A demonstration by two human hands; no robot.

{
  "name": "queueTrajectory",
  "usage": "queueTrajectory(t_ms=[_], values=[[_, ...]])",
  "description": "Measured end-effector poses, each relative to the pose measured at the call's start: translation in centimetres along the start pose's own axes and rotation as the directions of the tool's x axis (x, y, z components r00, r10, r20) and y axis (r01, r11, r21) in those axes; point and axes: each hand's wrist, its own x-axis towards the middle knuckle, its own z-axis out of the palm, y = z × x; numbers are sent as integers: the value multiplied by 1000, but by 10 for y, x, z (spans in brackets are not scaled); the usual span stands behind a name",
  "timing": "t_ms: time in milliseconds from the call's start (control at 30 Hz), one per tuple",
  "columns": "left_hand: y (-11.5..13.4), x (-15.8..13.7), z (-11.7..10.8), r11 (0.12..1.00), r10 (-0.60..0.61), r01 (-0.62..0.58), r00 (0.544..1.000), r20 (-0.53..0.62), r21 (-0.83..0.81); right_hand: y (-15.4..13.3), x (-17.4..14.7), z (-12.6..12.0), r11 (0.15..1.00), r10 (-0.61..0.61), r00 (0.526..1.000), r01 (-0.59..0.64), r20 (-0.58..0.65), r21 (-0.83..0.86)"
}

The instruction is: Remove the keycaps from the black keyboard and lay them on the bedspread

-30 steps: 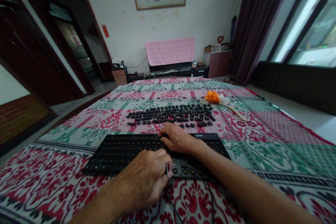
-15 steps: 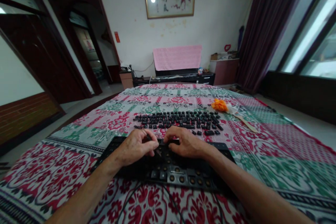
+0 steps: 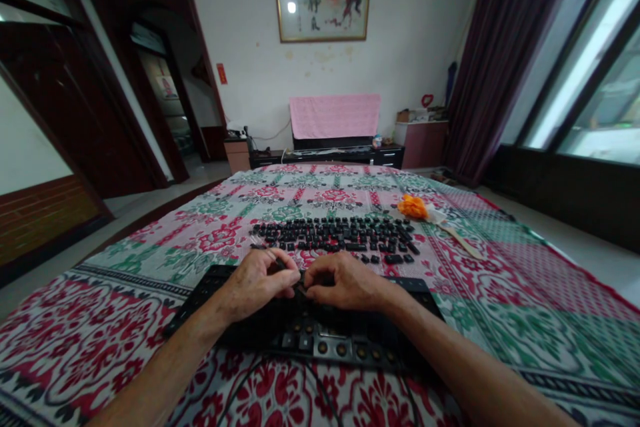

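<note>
A black keyboard (image 3: 410, 287) lies in front of me on the patterned cloth, with many of its keys off and round key seats showing along its near edge. Over its middle, my left hand (image 3: 260, 283) is closed on a slim dark tool (image 3: 280, 265) that slants down to the right; its exact kind is unclear. Close beside it, my right hand (image 3: 345, 283) has thumb and forefinger drawn together near the tool's lower end. Whatever those fingers pinch is too dark to make out. Loose black keycaps (image 3: 345, 235) lie in rough rows just beyond the keyboard.
An orange-headed brush (image 3: 413, 207) with a pale handle (image 3: 463, 241) lies on the right of the tablecloth (image 3: 200, 213). Cables (image 3: 320, 380) run from the keyboard toward me. A low cabinet (image 3: 390, 156) with a pink cloth (image 3: 335, 117) above it stands against the far wall.
My right hand has moved slightly left, its thumb and forefinger now closer to the left hand's tool. The left hand keeps its grip. The view has tilted up slightly.
</note>
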Motion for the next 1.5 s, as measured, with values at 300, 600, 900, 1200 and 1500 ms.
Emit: queueTrajectory(t_ms=[300, 600, 900, 1200, 1500], values=[[-9, 4, 8, 971, 177, -173, 984, -12, 164, 4, -4, -21, 973, -55, 998, 52, -8, -224], [-19, 7, 10, 969, 131, -118, 990, -51, 218, 8, -4, -19, 976, -47, 999, 43, -11, -214], [-14, 8, 3, 960, 94, -52, 986, -140, 276, 24, -6, -50, 945, 88, 902, -209, -422, -250], [-13, 7, 1, 971, 92, -54, 984, -155, 235, 43, 4, -32, 819, 133, 959, -248, -249, -517], [-12, 7, -2, 968, 102, -56, 978, -179, 244, 30, 24, -21, 651, 265, 957, -270, -121, -709]])
